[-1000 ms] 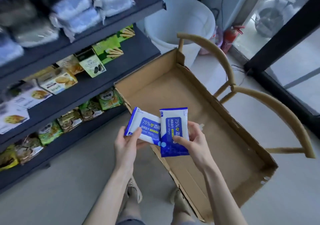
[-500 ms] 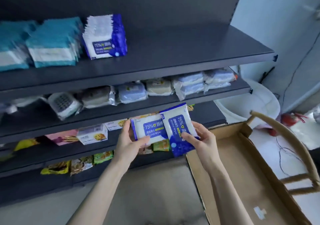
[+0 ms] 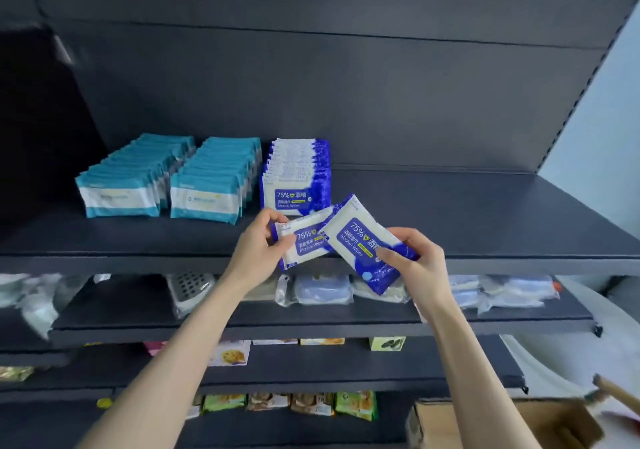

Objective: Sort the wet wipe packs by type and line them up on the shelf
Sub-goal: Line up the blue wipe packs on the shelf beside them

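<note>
My left hand (image 3: 258,246) grips a blue-and-white alcohol wipe pack (image 3: 306,242) by its left end. My right hand (image 3: 417,263) pinches a second, tilted alcohol wipe pack (image 3: 363,240) that overlaps the first. Both packs hover at the front edge of the dark top shelf (image 3: 485,227). On that shelf stands a row of matching alcohol wipe packs (image 3: 294,175), just behind my hands. Left of it stand two rows of teal-and-white wipe packs (image 3: 207,182), (image 3: 130,180).
The top shelf has bare surface to the right of the blue row. Lower shelves hold clear-wrapped goods (image 3: 322,291) and snack packets (image 3: 356,405). A cardboard box (image 3: 512,424) sits at the bottom right beside a white bucket (image 3: 571,324).
The view rose from the cardboard box to the top shelf. Both hands carried the two alcohol wipe packs up to the shelf's front edge, and the right pack tilted further.
</note>
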Demonstrator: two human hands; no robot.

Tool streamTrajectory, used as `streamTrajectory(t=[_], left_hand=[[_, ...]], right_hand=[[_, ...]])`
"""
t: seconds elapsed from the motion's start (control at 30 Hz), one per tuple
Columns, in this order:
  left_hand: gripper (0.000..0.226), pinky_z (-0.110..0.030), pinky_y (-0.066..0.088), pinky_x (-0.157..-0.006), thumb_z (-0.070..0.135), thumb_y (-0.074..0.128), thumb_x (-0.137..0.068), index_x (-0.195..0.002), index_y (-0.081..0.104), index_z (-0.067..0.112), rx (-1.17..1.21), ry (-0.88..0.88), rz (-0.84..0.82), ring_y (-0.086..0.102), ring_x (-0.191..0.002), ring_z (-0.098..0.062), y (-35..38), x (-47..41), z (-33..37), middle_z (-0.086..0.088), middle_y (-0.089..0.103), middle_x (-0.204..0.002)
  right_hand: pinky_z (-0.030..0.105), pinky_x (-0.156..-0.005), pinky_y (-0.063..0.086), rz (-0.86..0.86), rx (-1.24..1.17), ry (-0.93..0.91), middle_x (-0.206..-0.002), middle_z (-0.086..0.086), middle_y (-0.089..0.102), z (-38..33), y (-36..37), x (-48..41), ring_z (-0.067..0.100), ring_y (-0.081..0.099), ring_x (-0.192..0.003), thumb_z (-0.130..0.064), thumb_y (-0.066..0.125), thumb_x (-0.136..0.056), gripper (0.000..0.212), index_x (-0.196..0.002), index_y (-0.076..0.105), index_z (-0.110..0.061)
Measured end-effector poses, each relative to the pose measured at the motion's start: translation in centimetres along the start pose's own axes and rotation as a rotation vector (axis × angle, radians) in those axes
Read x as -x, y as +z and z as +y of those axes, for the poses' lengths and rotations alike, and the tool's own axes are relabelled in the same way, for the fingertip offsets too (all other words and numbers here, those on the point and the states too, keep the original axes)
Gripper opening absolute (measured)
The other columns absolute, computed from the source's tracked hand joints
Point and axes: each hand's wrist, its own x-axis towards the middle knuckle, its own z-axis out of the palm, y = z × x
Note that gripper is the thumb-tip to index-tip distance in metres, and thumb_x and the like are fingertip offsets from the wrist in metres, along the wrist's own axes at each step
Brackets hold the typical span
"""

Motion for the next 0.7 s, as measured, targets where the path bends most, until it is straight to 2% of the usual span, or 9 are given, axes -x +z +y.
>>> streamTrajectory(t=[0.13, 0.2, 0.3, 0.43, 0.5, 0.57, 0.63, 0.7], left_hand=[[0.019, -0.039, 0.050, -0.076, 0.012, 0.062, -0.089, -0.099, 0.050, 0.021, -0.217, 0.020, 0.003, 0.064, -0.082, -0.027, -1.5, -4.9, 0.2, -0.010, 0.067, -0.093], [0.017, -0.036, 0.047, -0.076, 0.011, 0.063, -0.088, -0.101, 0.054, 0.015, -0.305, 0.040, 0.020, 0.061, -0.083, -0.027, -1.9, -6.7, -0.1, -0.009, 0.066, -0.095], [0.016, -0.027, 0.038, -0.066, 0.011, 0.066, -0.086, -0.100, 0.059, 0.011, -0.421, 0.081, 0.072, 0.054, -0.079, -0.020, -2.2, -8.8, -0.4, -0.001, 0.059, -0.097], [0.021, -0.029, 0.041, -0.072, 0.015, 0.069, -0.084, -0.102, 0.061, 0.010, -0.549, 0.126, 0.152, 0.050, -0.080, -0.015, -2.2, -10.3, -0.4, 0.002, 0.057, -0.102], [0.023, -0.027, 0.038, -0.075, 0.018, 0.069, -0.085, -0.104, 0.058, 0.009, -0.597, 0.137, 0.149, 0.046, -0.086, -0.013, -2.2, -10.8, -0.3, 0.006, 0.053, -0.102], [0.025, -0.025, 0.036, -0.076, 0.018, 0.069, -0.084, -0.104, 0.057, 0.009, -0.617, 0.147, 0.125, 0.045, -0.087, -0.012, -2.4, -11.2, -0.2, 0.007, 0.049, -0.101], [0.026, -0.027, 0.041, -0.076, 0.016, 0.071, -0.082, -0.104, 0.058, 0.009, -0.599, 0.155, 0.086, 0.050, -0.081, -0.014, -2.9, -11.7, -0.5, 0.004, 0.050, -0.102], [0.031, -0.031, 0.049, -0.079, 0.012, 0.073, -0.080, -0.108, 0.060, 0.011, -0.562, 0.136, 0.015, 0.055, -0.081, -0.015, -3.7, -12.0, -0.8, 0.002, 0.051, -0.104]], right_hand=[[0.023, -0.059, 0.053, -0.019, 0.052, -0.036, -0.079, -0.002, 0.070, -0.3, 1.2, -4.7, 0.013, 0.068, -0.075, 0.006, 0.070, -0.078, 0.023, -0.086, 0.065, -0.015], [0.025, -0.061, 0.055, -0.023, 0.091, -0.043, -0.081, 0.000, 0.069, -0.1, 1.7, -6.8, 0.015, 0.067, -0.076, 0.004, 0.072, -0.077, 0.025, -0.085, 0.062, -0.017], [0.034, -0.070, 0.057, -0.021, 0.144, -0.052, -0.085, 0.001, 0.067, 0.4, 2.6, -9.4, 0.019, 0.067, -0.082, 0.001, 0.075, -0.075, 0.030, -0.082, 0.058, -0.023], [0.034, -0.071, 0.057, -0.018, 0.213, -0.080, -0.086, -0.002, 0.066, 1.1, 3.9, -11.3, 0.018, 0.067, -0.084, -0.004, 0.077, -0.074, 0.032, -0.081, 0.055, -0.026], [0.030, -0.068, 0.057, -0.025, 0.232, -0.089, -0.084, -0.003, 0.066, 1.4, 4.4, -12.0, 0.016, 0.067, -0.082, -0.005, 0.078, -0.075, 0.031, -0.080, 0.055, -0.026], [0.021, -0.062, 0.055, -0.038, 0.243, -0.094, -0.084, -0.005, 0.065, 1.5, 5.1, -12.4, 0.011, 0.066, -0.080, -0.007, 0.078, -0.076, 0.028, -0.082, 0.055, -0.023], [0.011, -0.056, 0.051, -0.052, 0.256, -0.095, -0.085, -0.009, 0.062, 1.4, 5.9, -12.5, 0.005, 0.063, -0.079, -0.009, 0.077, -0.077, 0.026, -0.088, 0.055, -0.018], [0.008, -0.054, 0.048, -0.059, 0.261, -0.099, -0.085, -0.012, 0.060, 1.3, 6.9, -12.6, 0.000, 0.061, -0.078, -0.010, 0.077, -0.078, 0.027, -0.092, 0.054, -0.015]])
